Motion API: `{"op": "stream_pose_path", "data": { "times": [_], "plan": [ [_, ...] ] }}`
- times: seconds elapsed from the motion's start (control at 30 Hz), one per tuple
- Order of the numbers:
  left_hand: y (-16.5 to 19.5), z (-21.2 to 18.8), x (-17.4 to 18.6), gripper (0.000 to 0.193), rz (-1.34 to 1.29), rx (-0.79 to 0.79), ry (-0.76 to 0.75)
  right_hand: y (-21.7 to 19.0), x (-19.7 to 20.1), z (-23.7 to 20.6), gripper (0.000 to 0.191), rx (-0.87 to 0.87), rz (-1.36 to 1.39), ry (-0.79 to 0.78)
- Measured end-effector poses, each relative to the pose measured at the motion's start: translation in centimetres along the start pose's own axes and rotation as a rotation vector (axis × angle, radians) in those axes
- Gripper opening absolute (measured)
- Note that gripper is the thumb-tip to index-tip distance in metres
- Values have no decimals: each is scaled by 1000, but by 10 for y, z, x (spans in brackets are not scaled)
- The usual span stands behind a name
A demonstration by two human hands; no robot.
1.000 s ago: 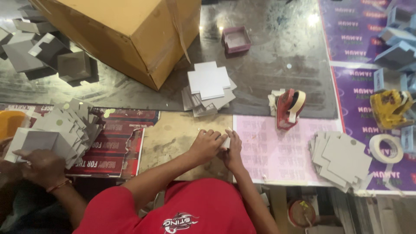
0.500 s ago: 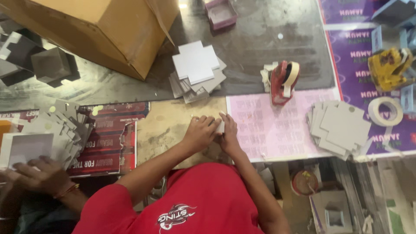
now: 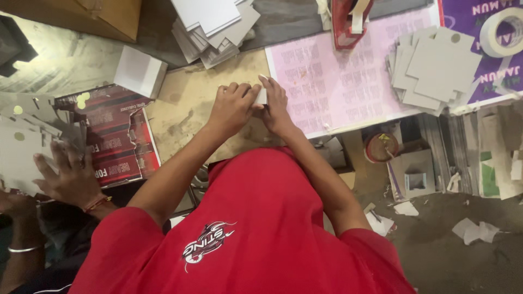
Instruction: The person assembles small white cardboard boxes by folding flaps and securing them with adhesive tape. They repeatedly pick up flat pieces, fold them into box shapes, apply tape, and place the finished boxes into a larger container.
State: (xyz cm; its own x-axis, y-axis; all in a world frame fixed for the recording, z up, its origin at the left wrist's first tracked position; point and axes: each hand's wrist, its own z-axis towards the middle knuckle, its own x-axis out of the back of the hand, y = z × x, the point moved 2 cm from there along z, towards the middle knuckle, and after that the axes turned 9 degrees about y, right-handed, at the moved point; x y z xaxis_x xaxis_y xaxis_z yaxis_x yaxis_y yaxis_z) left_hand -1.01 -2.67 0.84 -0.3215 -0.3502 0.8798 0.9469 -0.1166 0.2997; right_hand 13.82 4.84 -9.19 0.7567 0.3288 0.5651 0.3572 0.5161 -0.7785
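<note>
My left hand [image 3: 233, 106] and my right hand [image 3: 276, 106] meet over the tan tabletop [image 3: 185, 114], both pinching a small white card piece [image 3: 262, 96] between the fingertips. The piece is mostly hidden by my fingers. It is held at the left edge of a pink printed sheet [image 3: 338, 81]. My red shirt fills the lower part of the view.
A stack of grey card blanks [image 3: 215, 24] lies above my hands and another stack [image 3: 430, 68] to the right. A red tape dispenser [image 3: 348, 16], a tape roll [image 3: 504, 32], a small white box [image 3: 140, 71] and a brown carton [image 3: 109, 16] stand around. A co-worker's hand [image 3: 62, 174] rests on grey cards at left.
The view has dropped closer to the table. My hands stay together on the card piece. The co-worker's hand has shifted on the grey cards at left.
</note>
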Motion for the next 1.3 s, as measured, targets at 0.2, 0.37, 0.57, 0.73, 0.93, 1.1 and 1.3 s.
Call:
{"op": "stream_pose_path", "data": {
  "times": [0.2,0.37,0.57,0.73,0.93,1.1,1.3],
  "plan": [
    [6,-1,5,48,18,12,19,-2,0,-1,78,51,26,29],
    [6,-2,4,48,42,-7,34,1,-2,-3,81,5,27,-3],
    [5,-1,4,49,29,-4,41,1,-2,-3,83,-39,14,-38],
    [6,-1,5,49,3,14,63,-3,1,-4,83,-27,26,-42],
    [8,1,9,48,20,-6,59,-10,16,5,93,-93,-179,-147],
    [9,1,9,47,57,-6,56,-6,80,5,83,-328,249,-56],
    [9,0,8,48,16,5,31,-2,78,8,38,-471,691,-22]
  ]
}}
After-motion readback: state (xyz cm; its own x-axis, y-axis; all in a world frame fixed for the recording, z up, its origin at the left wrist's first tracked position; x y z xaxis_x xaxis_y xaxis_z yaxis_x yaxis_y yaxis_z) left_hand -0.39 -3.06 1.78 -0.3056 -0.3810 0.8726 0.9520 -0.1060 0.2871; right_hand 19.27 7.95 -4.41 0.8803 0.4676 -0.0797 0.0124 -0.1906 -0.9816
